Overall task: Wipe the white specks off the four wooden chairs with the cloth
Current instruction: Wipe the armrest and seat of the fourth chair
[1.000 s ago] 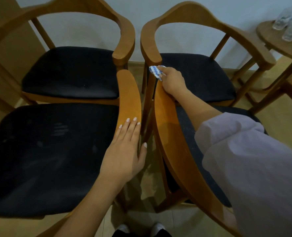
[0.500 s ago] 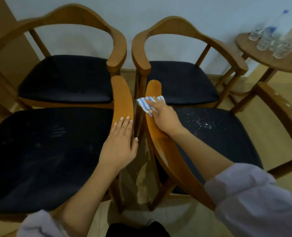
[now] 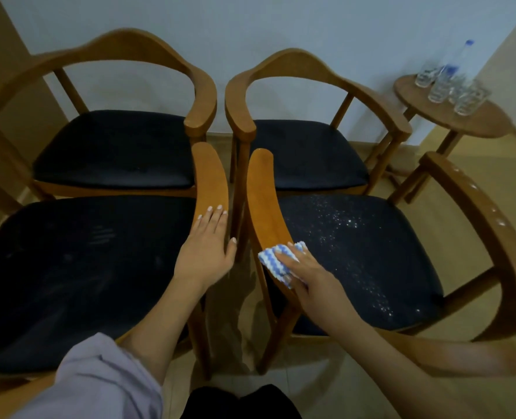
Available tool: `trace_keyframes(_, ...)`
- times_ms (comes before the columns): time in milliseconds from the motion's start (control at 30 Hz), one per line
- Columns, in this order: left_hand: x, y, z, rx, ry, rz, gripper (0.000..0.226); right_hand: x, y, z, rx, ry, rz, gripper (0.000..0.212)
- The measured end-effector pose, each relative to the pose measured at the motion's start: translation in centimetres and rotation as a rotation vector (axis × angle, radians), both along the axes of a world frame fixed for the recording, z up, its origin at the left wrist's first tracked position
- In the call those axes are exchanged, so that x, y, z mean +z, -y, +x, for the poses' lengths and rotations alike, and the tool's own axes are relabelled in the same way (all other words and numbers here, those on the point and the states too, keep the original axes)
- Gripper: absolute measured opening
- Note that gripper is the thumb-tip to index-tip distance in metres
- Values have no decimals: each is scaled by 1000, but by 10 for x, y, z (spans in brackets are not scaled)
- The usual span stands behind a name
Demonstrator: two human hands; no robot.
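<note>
Right grip [image 3: 314,276] is curling its fingers over the blue-and-white cloth [image 3: 273,261], holding it pressed on the inner armrest [image 3: 266,201] of the near right chair [image 3: 498,237]. Left grip [image 3: 205,252] is lying flat with fingers straight, holding nothing and resting on the inner armrest of the near left chair [image 3: 69,276]. Two far chairs, the far left chair [image 3: 114,149] and the far right chair [image 3: 305,155], are standing against the wall and facing the near pair. A small round counter [image 3: 477,125] is standing to the right, carrying a bottle [image 3: 456,62] and several glasses [image 3: 438,89]. White specks [image 3: 341,219] are lying scattered across the near right chair's dark seat, and more are showing on its outer arm.
</note>
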State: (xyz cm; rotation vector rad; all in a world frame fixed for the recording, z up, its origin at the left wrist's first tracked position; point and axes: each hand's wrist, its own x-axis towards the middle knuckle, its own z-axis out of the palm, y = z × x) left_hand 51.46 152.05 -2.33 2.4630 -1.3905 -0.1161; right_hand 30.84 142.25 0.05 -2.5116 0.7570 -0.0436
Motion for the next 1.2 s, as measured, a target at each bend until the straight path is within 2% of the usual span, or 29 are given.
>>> trace_keyframes(200, -3, 1, 1, 5, 16, -9, 61, 0, 4, 26, -23, -57, -54, 59)
trace_keyframes(333, -5, 2, 2, 10, 33, 2, 60, 2, 23, 70, -41, -191, -99, 67)
trace_keyframes(567, -4, 2, 2, 11, 34, -12, 60, -7, 49, 111, -107, -19, -97, 53)
trace_keyframes(967, -2, 1, -1, 19, 58, 4, 61, -11, 23, 76, -145, 44, -56, 50)
trace_keyframes(1200, 2, -1, -2, 0, 47, 48, 61, -19, -11, 23, -164, 122, -150, 50)
